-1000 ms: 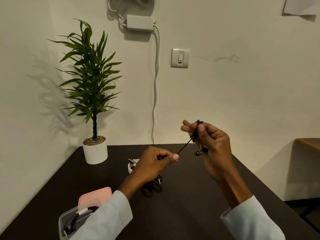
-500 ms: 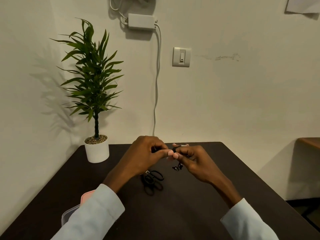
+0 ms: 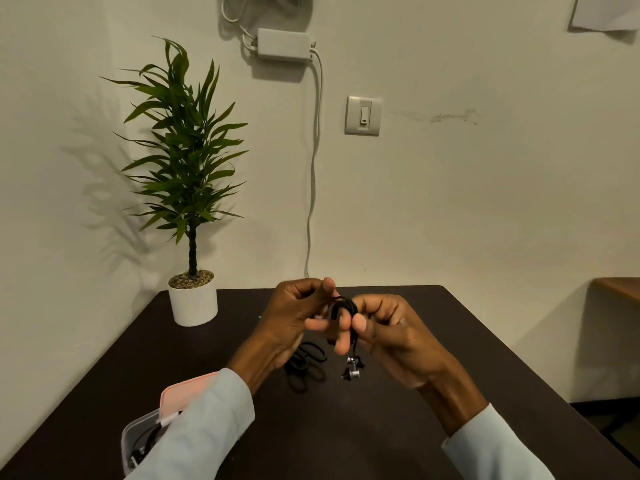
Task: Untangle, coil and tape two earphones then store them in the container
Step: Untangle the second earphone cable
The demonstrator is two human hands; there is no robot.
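Observation:
Above the middle of the dark table [image 3: 381, 427], both my hands hold a black earphone [image 3: 343, 308] wound into a small coil. My left hand [image 3: 294, 320] has fingers curled against the coil's left side. My right hand [image 3: 391, 330] pinches the coil from the right. Two silver earbuds [image 3: 353, 368] hang from the coil on a short length of cord. On the table below lie black scissors [image 3: 306, 363]. A clear container [image 3: 145, 434] with a pink lid [image 3: 188, 389] sits at the front left, partly hidden by my left sleeve, with dark cable inside.
A potted plant [image 3: 192, 299] in a white pot stands at the table's back left corner. A white cable runs down the wall behind the table. A wooden surface [image 3: 620, 287] shows at the right edge. The table's right edge drops to the floor.
The stretched cord of one second ago is now gathered into a coil. Both hands came together and dropped lower over the table, and the earbuds now dangle below them.

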